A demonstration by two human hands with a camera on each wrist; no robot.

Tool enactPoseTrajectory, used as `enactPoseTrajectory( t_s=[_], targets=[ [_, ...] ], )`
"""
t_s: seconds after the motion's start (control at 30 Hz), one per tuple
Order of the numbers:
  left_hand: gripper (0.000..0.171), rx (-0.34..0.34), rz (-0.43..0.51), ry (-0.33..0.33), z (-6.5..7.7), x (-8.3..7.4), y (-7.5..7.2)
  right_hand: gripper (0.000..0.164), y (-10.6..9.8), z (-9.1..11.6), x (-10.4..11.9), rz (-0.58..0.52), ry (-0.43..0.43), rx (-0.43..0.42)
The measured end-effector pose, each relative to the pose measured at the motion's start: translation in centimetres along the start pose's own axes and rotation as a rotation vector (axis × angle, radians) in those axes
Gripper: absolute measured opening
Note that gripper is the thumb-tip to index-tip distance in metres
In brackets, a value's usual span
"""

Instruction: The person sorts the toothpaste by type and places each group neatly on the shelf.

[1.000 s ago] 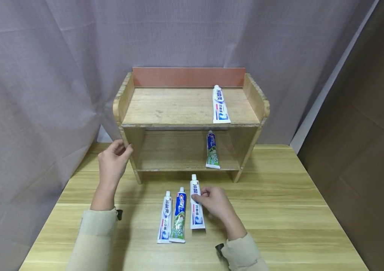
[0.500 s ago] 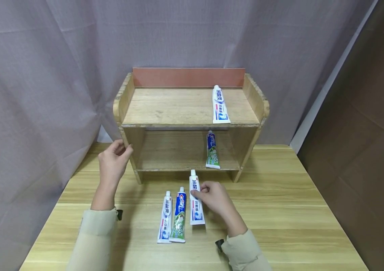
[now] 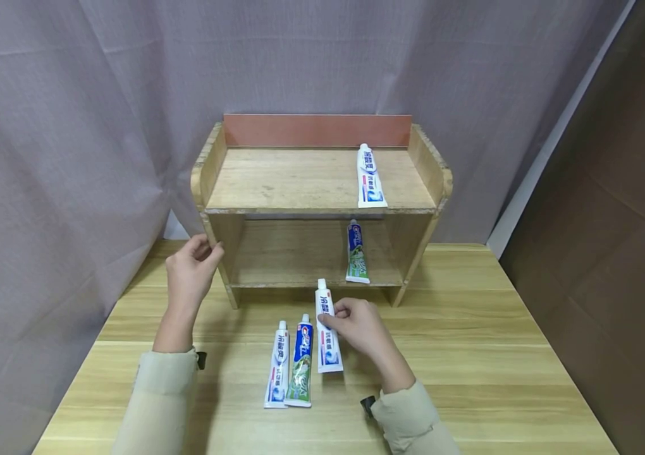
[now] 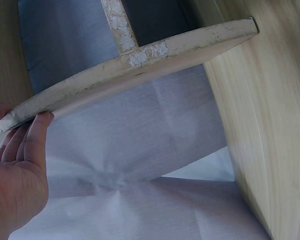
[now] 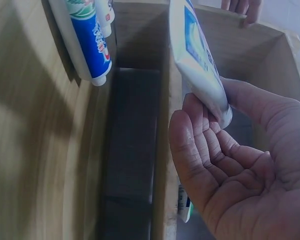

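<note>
My right hand (image 3: 363, 327) pinches a white toothpaste tube (image 3: 329, 354) by its right edge, thumb on top, cap pointing at the shelf. In the right wrist view this tube (image 5: 197, 65) stands out from thumb and curled fingers. My left hand (image 3: 190, 268) grips the left side panel of a small two-tier wooden shelf (image 3: 282, 180); in the left wrist view its fingers lie on the outer face of the panel (image 4: 90, 75). On the table, a white toothpaste tube (image 3: 278, 366) and a blue-green one (image 3: 301, 360) lie side by side, left of the held tube.
Another white toothpaste tube (image 3: 370, 177) lies on the upper tier, right of centre. Below it, a blue-green tube (image 3: 356, 253) lies on the lower tier. The shelf stands toward the back of a wooden table (image 3: 470, 354), before a grey curtain (image 3: 311, 57).
My right hand has carried the white toothpaste tube up off the table and slightly forward toward the shelf. The left hand keeps its grip on the side panel.
</note>
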State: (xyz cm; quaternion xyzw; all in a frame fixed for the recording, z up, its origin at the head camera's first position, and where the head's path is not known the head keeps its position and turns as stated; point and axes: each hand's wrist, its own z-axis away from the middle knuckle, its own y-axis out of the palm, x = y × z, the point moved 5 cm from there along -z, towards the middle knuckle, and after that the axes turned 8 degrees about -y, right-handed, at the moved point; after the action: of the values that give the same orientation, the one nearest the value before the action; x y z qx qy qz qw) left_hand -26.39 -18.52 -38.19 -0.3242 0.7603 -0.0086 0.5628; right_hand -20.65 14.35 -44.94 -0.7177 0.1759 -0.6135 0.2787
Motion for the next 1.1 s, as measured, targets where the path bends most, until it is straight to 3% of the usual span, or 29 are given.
enactPoseTrajectory(
  t_s=[0.3,0.6,1.1],
  targets=[
    [0.021,-0.005,-0.001,0.011,-0.1,0.0,0.1,0.024,-0.9,-0.7,1.4,0.045,-0.081,-0.007],
    [0.021,-0.006,0.003,0.018,0.0,0.0,0.1,0.024,-1.5,-1.0,2.5,0.054,-0.067,-0.002],
    [0.02,-0.011,-0.002,0.012,0.0,0.0,0.1,0.022,-2.3,-1.4,4.2,0.036,-0.115,-0.003]
  ],
)
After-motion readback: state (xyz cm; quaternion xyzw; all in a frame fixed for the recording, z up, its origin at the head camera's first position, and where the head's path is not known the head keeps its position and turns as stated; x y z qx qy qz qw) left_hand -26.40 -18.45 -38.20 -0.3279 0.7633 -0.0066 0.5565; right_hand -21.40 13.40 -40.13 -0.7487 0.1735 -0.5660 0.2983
